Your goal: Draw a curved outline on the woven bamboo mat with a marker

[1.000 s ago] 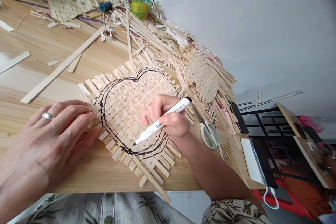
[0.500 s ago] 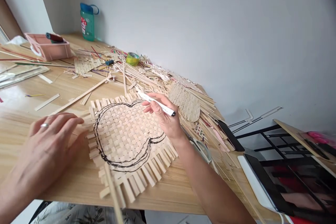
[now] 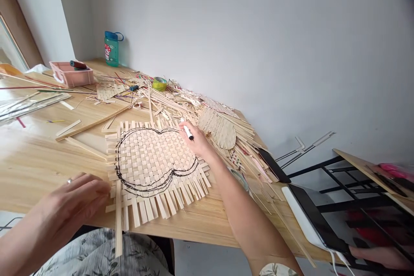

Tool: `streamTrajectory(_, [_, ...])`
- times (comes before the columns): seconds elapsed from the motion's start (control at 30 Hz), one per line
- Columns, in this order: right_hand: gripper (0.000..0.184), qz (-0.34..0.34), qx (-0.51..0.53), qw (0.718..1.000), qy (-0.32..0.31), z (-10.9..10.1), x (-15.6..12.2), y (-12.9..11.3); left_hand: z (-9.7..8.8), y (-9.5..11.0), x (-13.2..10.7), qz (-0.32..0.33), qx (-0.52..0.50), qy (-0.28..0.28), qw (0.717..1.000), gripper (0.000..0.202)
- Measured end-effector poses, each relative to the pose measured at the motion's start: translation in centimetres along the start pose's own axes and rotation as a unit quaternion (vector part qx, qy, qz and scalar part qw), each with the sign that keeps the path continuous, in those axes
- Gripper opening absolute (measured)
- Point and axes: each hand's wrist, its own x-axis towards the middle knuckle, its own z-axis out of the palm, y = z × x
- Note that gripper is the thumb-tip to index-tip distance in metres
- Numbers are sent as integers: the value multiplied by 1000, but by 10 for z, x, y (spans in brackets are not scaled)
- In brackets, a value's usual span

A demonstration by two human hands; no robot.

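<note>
A woven mat point(image 3: 148, 155) of pale flat strips lies before me, with loose strip ends all round. Several rough black lines trace a lobed outline on it. My right hand point(image 3: 193, 139) is closed round a white marker point(image 3: 188, 133) over the mat's right upper part; its black end points towards me, and the tip is partly hidden by the fingers. At the mat's lower left edge is my left hand point(image 3: 82, 196), wearing a ring. Its fingers reach loosely towards the strip ends, the thumb hidden. One long strip point(image 3: 118, 224) sticks out past the table edge.
Piled strips and scraps point(image 3: 174, 103) run along the wall, with a smaller woven piece point(image 3: 218, 129) and a yellow tape roll point(image 3: 159, 83) among them. Scissors point(image 3: 239, 177) lie right of my forearm. Further off are a pink basket point(image 3: 76, 77), a teal bottle point(image 3: 111, 51) and a tablet point(image 3: 315, 215).
My view has shifted. The right hand has turned the marker, whose black end now points more towards me. My left hand has slid lower along the mat's left edge.
</note>
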Motion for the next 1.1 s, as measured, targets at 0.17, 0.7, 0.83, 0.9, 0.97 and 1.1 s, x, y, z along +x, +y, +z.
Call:
streamTrajectory(0.17, [30, 2, -61, 998, -33, 1, -4, 1, -8, 5, 18, 38, -22, -4, 999, 34])
streamTrajectory(0.7, [19, 38, -175, 982, 54, -6, -7, -10, -51, -32, 83, -212, 104, 27, 971, 75])
streamTrajectory(0.83, [17, -2, -137, 990, 36, -1, -5, -8, -57, -12, 66, -212, 123, 87, 966, 61])
streamTrajectory(0.9, [16, -17, -126, 992, 26, 3, -5, -6, -49, -5, 48, -179, 112, 109, 971, 56])
streamTrajectory(0.97, [16, -26, -124, 992, 18, 7, -6, -3, -37, 2, 29, -162, 72, 109, 978, 52])
streamTrajectory(1.1, [16, -24, -142, 989, 19, 12, -9, 0, -15, 16, 6, -76, 16, 90, 993, 47])
